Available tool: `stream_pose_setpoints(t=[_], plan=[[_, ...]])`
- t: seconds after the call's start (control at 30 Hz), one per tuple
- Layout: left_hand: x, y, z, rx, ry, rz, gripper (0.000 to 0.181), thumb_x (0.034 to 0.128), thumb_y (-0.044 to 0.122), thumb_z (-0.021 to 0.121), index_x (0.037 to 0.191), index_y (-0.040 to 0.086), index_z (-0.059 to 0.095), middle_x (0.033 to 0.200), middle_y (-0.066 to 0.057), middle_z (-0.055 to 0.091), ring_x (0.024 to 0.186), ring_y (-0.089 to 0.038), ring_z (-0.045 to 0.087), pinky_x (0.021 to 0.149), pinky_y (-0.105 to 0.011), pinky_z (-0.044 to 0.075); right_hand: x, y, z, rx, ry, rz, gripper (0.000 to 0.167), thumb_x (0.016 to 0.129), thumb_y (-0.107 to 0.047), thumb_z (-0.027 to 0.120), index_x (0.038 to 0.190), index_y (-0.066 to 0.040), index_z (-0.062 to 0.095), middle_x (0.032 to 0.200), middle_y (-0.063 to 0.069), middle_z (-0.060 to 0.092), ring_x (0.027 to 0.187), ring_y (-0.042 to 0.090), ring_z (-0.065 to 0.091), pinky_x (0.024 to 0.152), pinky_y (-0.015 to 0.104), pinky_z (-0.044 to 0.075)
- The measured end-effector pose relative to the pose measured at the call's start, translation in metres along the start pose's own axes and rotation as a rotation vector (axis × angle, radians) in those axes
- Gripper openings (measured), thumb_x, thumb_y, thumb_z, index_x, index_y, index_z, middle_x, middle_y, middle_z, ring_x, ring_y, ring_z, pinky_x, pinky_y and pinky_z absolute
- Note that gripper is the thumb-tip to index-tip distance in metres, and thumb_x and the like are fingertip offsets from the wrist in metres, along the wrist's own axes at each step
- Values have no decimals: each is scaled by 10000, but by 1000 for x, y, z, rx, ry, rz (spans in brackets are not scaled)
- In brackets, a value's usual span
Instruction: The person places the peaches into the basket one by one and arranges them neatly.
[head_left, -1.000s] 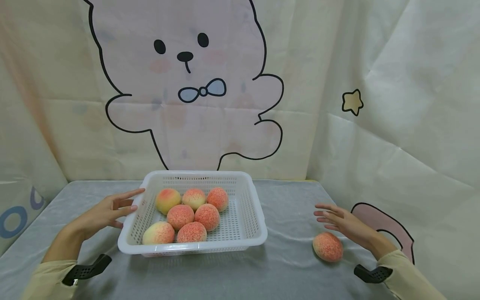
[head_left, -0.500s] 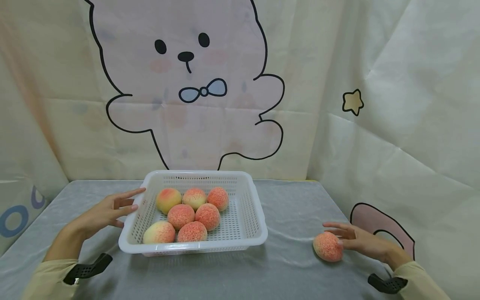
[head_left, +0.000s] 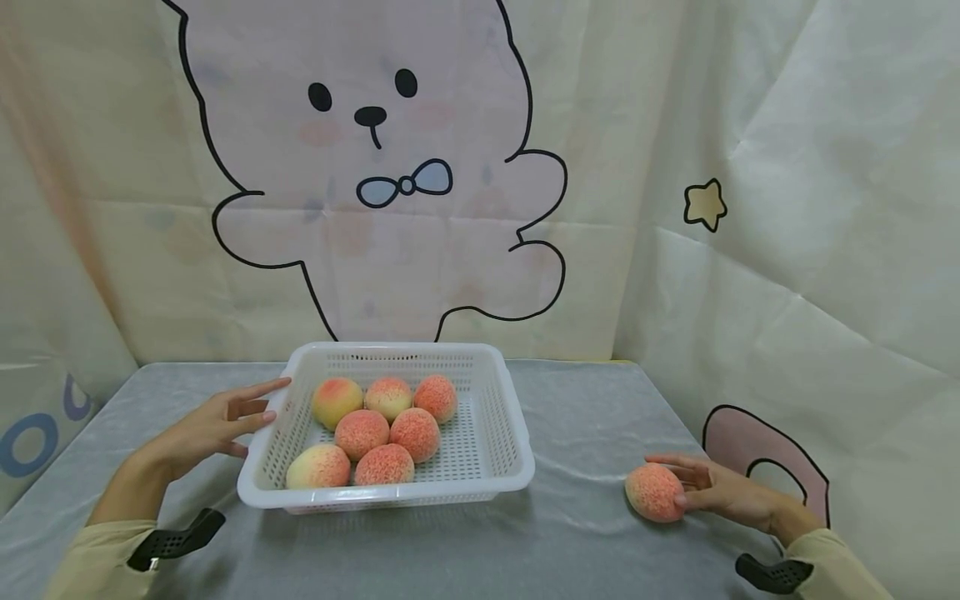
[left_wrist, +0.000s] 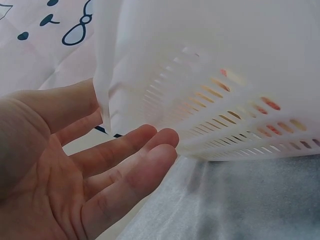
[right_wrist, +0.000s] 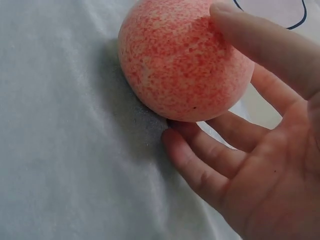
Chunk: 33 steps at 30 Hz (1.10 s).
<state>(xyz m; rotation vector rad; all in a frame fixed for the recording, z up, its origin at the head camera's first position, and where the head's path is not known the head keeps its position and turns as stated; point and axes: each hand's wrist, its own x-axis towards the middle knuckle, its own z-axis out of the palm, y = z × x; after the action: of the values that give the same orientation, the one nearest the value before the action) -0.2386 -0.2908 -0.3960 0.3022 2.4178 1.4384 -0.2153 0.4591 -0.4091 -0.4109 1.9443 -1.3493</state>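
A white perforated plastic basket (head_left: 480, 417) stands on the table with several peaches (head_left: 386, 462) in it. At its left side, my left hand (head_left: 202, 425) touches the rim with loosely extended fingers. The left wrist view shows the other fingertips (left_wrist: 162, 145) beside the basket's outer wall (left_wrist: 200, 30), and part of the hand is hidden behind the rim. To the right of the basket, a red-speckled peach (head_left: 651, 492) rests on the cloth. My right hand (head_left: 727, 493) holds it from the right, its thumb (right_wrist: 270, 37) on one side and fingers (right_wrist: 215, 155) round the other.
A grey cloth (head_left: 570, 517) covers the table under the basket and the single peach. Behind stands a pale curtain (head_left: 592, 275) printed with a bear and a star. Dark wrist devices (head_left: 772, 575) sit at both sleeves.
My right hand has come down from above the single peach to its right side and now grips it. The left hand, the basket and its peaches have stayed in place.
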Motion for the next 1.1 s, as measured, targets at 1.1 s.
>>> stream_pose_setpoints(t=[1.1], plan=[[1,-4,1,10,11,3,741,1031,347,570,1628,151,177,1576,-360,312,1272,-445,579,822,-528,599,18,-41,1,-135,142,-58,605,1057,-103,477,1615,-149,249,1452,-276,466,1297,-95,489,997,232,476]])
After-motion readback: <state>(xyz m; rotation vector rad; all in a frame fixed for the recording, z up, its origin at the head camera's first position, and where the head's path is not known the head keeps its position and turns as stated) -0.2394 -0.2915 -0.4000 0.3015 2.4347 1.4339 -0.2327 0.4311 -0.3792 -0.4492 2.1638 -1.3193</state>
